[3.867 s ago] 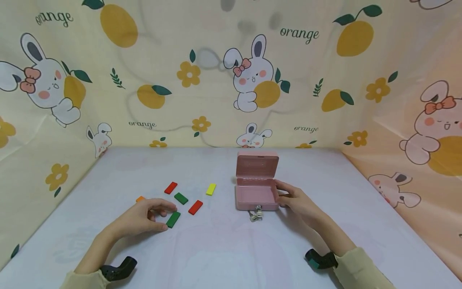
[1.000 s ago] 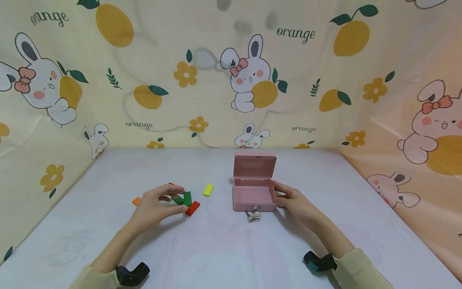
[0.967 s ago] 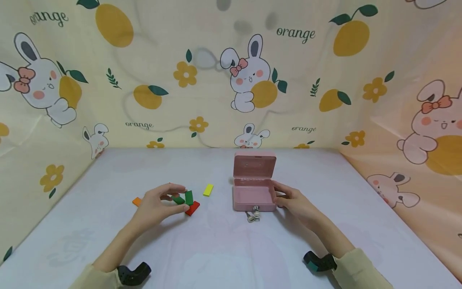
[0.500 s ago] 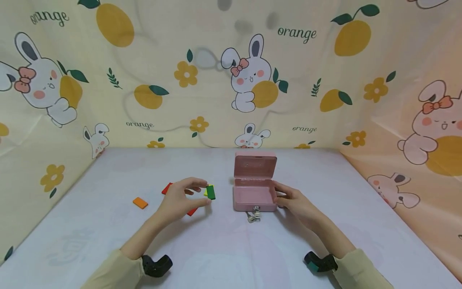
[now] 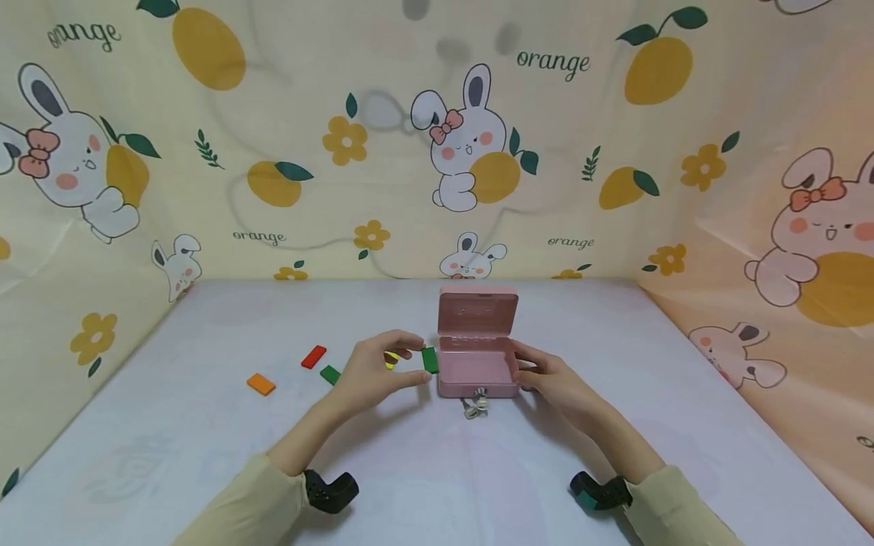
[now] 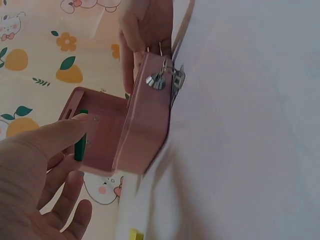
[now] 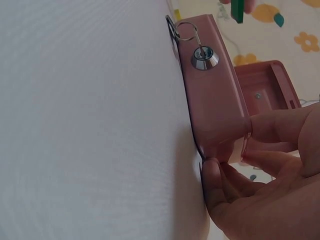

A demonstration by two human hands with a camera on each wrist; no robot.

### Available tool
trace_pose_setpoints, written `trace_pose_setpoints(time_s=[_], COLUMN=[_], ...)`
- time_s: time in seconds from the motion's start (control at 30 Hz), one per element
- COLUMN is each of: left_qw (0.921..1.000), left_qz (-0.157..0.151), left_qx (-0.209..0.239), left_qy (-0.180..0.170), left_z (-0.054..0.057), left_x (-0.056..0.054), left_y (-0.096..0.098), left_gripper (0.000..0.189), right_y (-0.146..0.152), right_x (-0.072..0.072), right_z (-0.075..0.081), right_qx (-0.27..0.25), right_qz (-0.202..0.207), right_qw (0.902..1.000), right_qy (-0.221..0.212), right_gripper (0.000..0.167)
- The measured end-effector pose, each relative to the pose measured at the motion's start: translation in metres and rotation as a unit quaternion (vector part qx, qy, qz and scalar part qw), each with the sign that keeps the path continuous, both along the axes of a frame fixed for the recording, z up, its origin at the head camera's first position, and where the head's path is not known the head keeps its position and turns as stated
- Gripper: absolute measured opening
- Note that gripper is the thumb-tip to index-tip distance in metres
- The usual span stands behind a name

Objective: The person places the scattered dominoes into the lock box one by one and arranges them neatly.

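Note:
My left hand (image 5: 372, 373) pinches a green domino-like block (image 5: 429, 360) between thumb and fingertips, close to the left side of a small pink cash box (image 5: 452, 390). In the left wrist view the block (image 6: 80, 142) is upright and overlaps the raised lid (image 6: 104, 132). The box stands with its lid up, and nothing shows inside it. A key ring with keys (image 5: 476, 409) hangs from the lock on its front. My right hand (image 5: 563, 387) grips the box's right side; in the right wrist view the thumb (image 7: 212, 177) lies at the lower corner.
Left of the box lie an orange block (image 5: 261, 384), a red block (image 5: 313, 357) and another green block (image 5: 330, 374). A yellow block (image 5: 391, 362) is partly covered by my left hand. A patterned cloth (image 5: 382, 174) rises behind the white tabletop (image 5: 437, 478).
My left hand has picked up the nearer green block and carried it right, past the red and yellow blocks, to the box's left side. My right hand has stayed on the box.

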State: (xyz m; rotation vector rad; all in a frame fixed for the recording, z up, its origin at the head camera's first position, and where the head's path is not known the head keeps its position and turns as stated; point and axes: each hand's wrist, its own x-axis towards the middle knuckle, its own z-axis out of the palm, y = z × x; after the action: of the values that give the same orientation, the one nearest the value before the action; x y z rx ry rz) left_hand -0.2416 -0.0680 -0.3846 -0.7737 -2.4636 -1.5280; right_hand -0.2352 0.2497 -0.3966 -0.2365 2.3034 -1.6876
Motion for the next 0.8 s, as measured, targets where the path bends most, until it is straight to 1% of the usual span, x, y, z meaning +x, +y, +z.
trace_pose_setpoints(time_s=[0.33, 0.57, 0.8], left_qw=[0.9997, 0.9992, 0.9990], left_qz=[-0.019, -0.038, -0.043], left_qx=[0.003, 0.007, 0.012], left_qy=[0.013, 0.003, -0.005], left_z=[0.003, 0.007, 0.008], left_x=[-0.007, -0.008, -0.010], left_y=[0.027, 0.044, 0.056], left_gripper=[0.044, 0.045, 0.045], right_y=[0.000, 0.000, 0.000], right_x=[0.000, 0.001, 0.001], right_z=[0.003, 0.004, 0.003], right_qx=[0.004, 0.006, 0.009], right_qz=[0.004, 0.001, -0.004], right_qw=[1.0000, 1.0000, 0.9999], right_qy=[0.000, -0.002, -0.004], right_gripper=[0.060, 0.060, 0.059])
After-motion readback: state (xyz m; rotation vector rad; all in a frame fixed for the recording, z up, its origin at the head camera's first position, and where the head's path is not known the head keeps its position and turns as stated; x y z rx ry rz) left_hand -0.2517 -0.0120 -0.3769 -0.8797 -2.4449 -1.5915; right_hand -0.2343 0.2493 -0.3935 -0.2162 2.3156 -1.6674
